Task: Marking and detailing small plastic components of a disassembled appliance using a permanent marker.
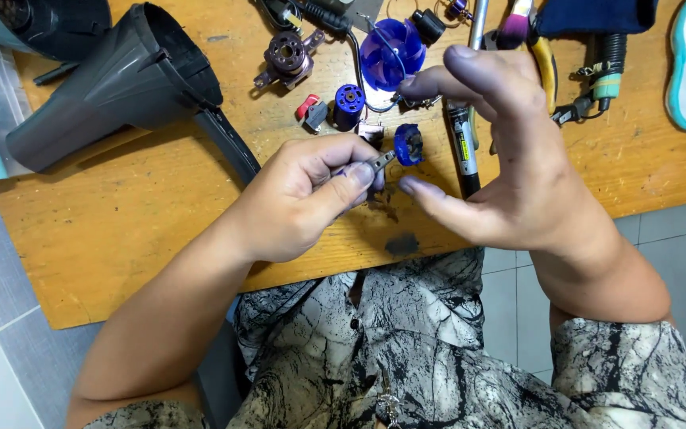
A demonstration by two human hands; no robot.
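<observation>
Patterned shirt (406, 342) lay nearest. We found the left hand (303, 195) pinching small pliers (379, 161) gripping a blue part (409, 144), presumably steadying it. We found the right hand (518, 159) open, empty.

A blue round fan piece (391, 52) is lying on the light brown wooden table (121, 222). A small blue motor part (348, 106) is sitting near a little red and grey switch (310, 110). Another small blue piece (409, 144) is showing between the fingers. The big hair dryer shell (113, 83) is looking dark grey. A brownish ring part (286, 57) is lying beside it. The person's shirt (406, 349) is showing a black and cream marble pattern. The floor tiles (676, 230) are looking grey.
</observation>
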